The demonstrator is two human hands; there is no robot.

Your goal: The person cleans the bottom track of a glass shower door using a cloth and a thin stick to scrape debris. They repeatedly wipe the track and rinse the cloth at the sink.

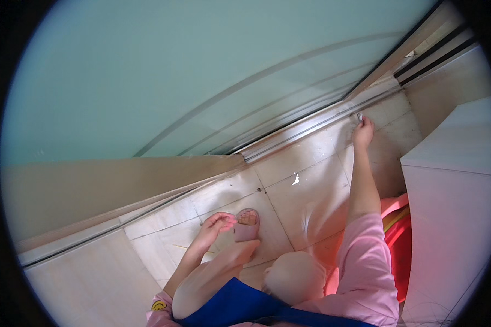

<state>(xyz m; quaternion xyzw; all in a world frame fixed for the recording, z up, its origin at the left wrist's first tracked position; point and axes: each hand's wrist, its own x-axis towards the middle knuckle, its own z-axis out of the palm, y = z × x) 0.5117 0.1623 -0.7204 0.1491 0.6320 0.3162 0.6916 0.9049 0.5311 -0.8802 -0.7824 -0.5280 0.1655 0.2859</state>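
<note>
My right hand [364,131] reaches out low at the right, over floor tiles beside the metal sliding-door track [294,133]. A small whitish object [359,117] is pinched in its fingertips; it is too small to identify. My left hand [219,224] hangs in front of my leg, beside a pink slipper [246,233] on my foot. The thumb and fingers of that hand come together, and I cannot tell whether something thin is between them. A frosted glass door panel [188,81] with curved grey stripes rises on the track's far side.
Close by my right arm, a white cabinet [450,204] juts in. A red plastic basin [402,253] sits between it and me. The tiled floor [278,212] has dark specks [260,189] and a bright white patch [296,179], possibly liquid.
</note>
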